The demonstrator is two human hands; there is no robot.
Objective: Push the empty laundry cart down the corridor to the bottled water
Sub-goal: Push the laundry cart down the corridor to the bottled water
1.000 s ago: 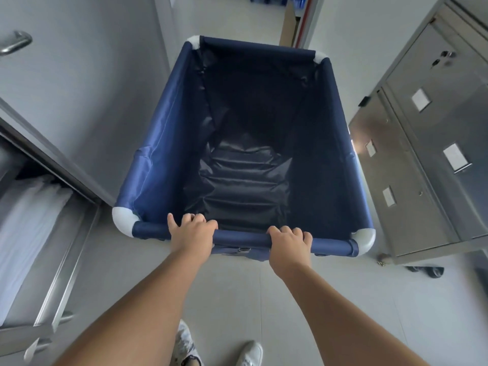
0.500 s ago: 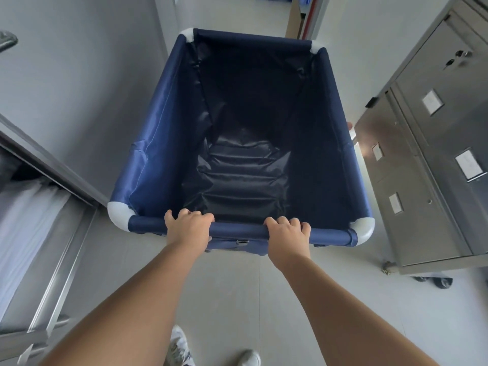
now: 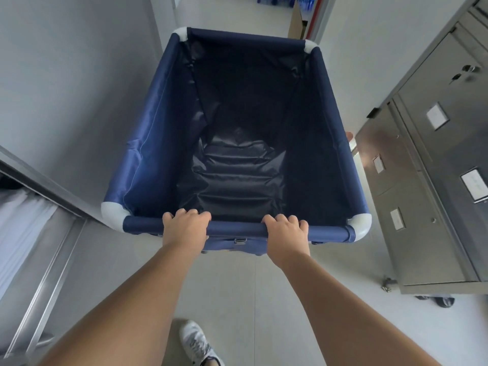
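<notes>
Head view: empty navy laundry cart (image 3: 148, 143) in corridor
Left hand (image 3: 184, 228): wrapped around near rail (image 3: 237, 229)
Right hand (image 3: 286, 235): wrapped around same rail
Bottled water (image 3: 274, 0): far end

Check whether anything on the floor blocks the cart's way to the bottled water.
Nothing visible blocks it. The floor ahead of the laundry cart looks bare up to the bottled water; a cardboard box stands at the right edge.

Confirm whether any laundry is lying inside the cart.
No: the cart shows only its bare, dark, wrinkled liner down to the bottom.
</notes>
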